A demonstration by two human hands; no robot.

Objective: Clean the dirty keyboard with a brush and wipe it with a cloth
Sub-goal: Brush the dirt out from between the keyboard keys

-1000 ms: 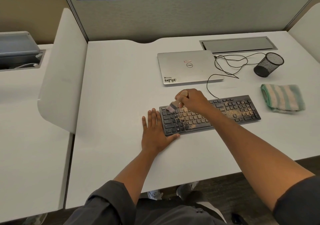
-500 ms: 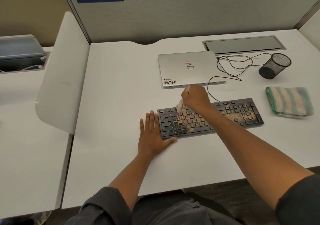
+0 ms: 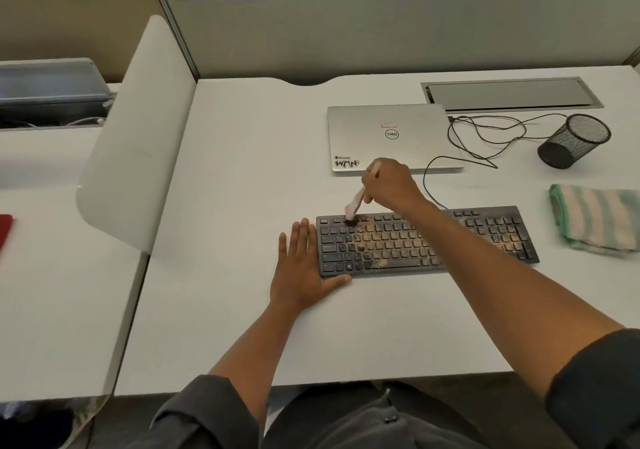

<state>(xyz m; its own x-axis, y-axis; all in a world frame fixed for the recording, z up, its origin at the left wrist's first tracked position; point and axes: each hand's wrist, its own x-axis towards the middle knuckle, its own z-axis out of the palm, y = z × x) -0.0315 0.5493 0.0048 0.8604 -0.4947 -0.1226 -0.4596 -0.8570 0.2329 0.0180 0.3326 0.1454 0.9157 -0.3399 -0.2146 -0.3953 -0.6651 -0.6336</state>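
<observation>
Right hand (image 3: 389,185) gripped the brush (image 3: 355,206), bristles down on the keyboard (image 3: 426,240) top-left corner; grime stretched rightward along its length. Left hand (image 3: 301,268) flat, bracing the left end on the worktop (image 3: 242,171).

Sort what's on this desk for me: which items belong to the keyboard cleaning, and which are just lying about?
In the job: keyboard, brush held by the right hand, striped cloth, left hand flat beside the keyboard.

Lying about: closed laptop, mesh cup on its side, loose cable.
</observation>
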